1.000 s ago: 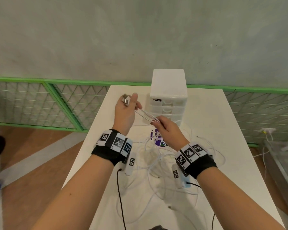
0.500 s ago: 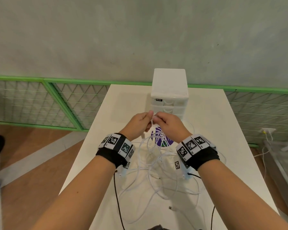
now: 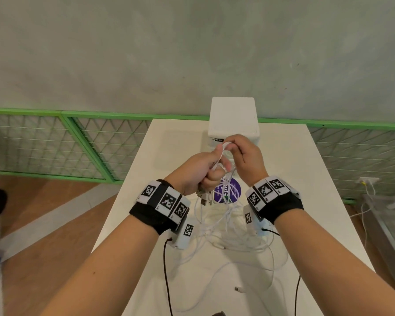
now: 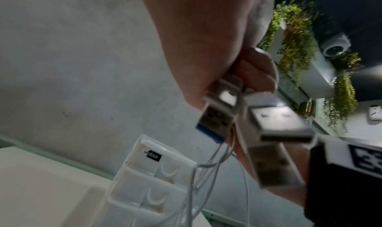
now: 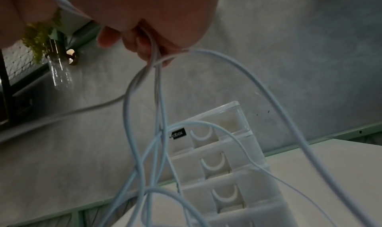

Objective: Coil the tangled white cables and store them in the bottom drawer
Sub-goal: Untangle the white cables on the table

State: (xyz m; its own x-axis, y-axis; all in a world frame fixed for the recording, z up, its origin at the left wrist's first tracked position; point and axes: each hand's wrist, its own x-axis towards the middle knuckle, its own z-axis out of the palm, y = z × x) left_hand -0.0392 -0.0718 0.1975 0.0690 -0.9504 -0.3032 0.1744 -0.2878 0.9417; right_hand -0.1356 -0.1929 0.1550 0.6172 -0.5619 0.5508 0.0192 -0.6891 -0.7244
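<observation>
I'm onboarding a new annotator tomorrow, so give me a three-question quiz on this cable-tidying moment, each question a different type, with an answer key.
1. True or false: the left hand grips several USB plugs together.
2. Multiple choice: where are the white cables' loose lengths? A) inside the bottom drawer B) hanging from both hands down onto the table C) on the floor
3. Fill in: the right hand pinches cable strands in front of the white ______.

Key: 1 true; 2 B; 3 drawer unit
</observation>
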